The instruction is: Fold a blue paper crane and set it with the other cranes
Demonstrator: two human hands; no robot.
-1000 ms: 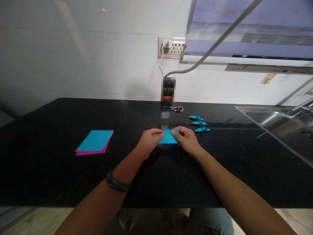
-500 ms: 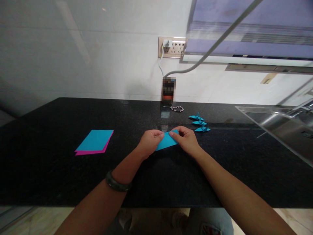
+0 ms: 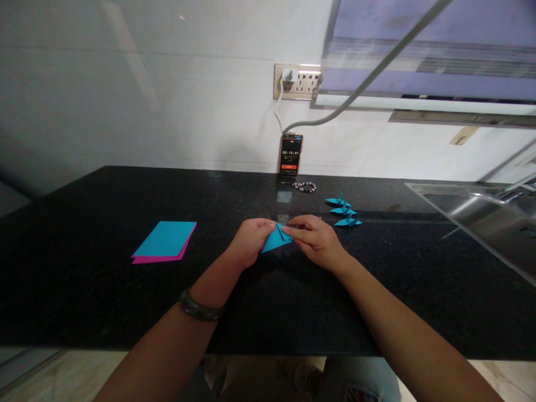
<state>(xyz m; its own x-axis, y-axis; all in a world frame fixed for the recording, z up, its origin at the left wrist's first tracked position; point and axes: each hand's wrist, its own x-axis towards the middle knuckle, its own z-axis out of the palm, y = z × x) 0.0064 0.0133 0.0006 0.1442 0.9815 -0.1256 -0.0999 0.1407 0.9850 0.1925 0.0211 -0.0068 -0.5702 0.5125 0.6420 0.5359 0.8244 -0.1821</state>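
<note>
A small sheet of blue origami paper [image 3: 275, 240], partly folded with a flap turned over, is held between my two hands just above the dark counter. My left hand [image 3: 250, 241] pinches its left side with the thumb on top. On the right side, my right hand [image 3: 315, 239] has thumb and fingers closed on the folded flap. Three folded blue paper cranes [image 3: 345, 211] stand in a row beyond my right hand. To the left lies a stack of square paper [image 3: 165, 240], blue on top and pink beneath.
The black stone counter [image 3: 104, 301] runs to a tiled wall. A phone [image 3: 290, 155] showing a timer leans there, with a beaded strap [image 3: 305, 187] in front. A metal sink [image 3: 494, 218] is at the right. A socket panel [image 3: 297, 82] with a plug and a grey cable is above.
The right part of the blue paper has been folded over, so the piece looks smaller and more pointed. My right hand has shifted its grip onto the flap. The left hand keeps its pinch.
</note>
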